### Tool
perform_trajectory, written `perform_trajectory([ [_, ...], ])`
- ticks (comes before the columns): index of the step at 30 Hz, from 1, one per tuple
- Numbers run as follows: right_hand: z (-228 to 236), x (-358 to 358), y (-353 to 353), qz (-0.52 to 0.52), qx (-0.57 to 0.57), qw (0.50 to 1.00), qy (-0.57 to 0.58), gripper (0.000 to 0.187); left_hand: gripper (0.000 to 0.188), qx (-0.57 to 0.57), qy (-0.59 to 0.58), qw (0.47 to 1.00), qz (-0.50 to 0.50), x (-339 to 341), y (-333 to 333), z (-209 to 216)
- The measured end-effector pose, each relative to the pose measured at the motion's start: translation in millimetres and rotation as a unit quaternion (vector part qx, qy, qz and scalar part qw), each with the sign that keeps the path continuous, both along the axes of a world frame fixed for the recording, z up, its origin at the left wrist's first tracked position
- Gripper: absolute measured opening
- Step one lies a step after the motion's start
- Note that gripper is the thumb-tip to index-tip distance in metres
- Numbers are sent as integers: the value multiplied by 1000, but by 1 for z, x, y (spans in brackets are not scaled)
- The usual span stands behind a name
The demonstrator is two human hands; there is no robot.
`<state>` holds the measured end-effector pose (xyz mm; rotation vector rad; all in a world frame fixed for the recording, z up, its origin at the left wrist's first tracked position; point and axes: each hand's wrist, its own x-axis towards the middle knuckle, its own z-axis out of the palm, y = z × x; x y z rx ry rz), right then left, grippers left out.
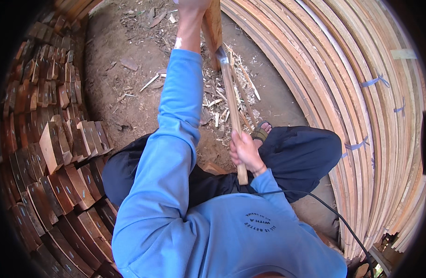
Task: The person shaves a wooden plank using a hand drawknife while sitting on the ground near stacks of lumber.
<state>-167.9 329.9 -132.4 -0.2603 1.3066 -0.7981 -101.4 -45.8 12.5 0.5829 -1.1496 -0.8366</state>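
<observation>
My left arm stretches up to the top edge, where my left hand [192, 4] is closed at the upper end of a wooden piece [213, 28]; its fingers are partly cut off by the frame. That piece stands roughly upright, its lower end near the ground. Nearer my body, my right hand [246, 150] is wrapped round the lower handle of a hatchet [231, 99]. The hatchet's metal head meets the right side of the wooden piece near its bottom; how deep the edge sits cannot be made out.
Wood chips [217, 106] and splinters litter the dirt floor [115, 92]. Stacked short timber blocks [60, 185] rise on my left. Long boards [361, 116], some tied with blue strips, line my right. A black cable [329, 206] crosses my lap beside my bent legs and sandalled foot [262, 131].
</observation>
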Motion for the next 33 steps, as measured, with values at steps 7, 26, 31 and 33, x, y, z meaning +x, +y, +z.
perform_trajectory([
  [7, 11, -7, 41, 19, 22, 999, -40, 28, 23, 6, 33, 999, 1, 15, -6, 1],
  [26, 18, -3, 35, 18, 27, 999, -22, 31, 20, -37, 55, 998, 17, 20, -6, -4],
  [31, 9, 0, 6, 12, -9, 1000, -10, 29, 21, -13, 34, 999, -19, 17, -10, -6],
  [33, 21, -2, 17, 12, 25, 1000, 6, 27, 21, -5, 41, 999, -4, 20, -13, -5],
])
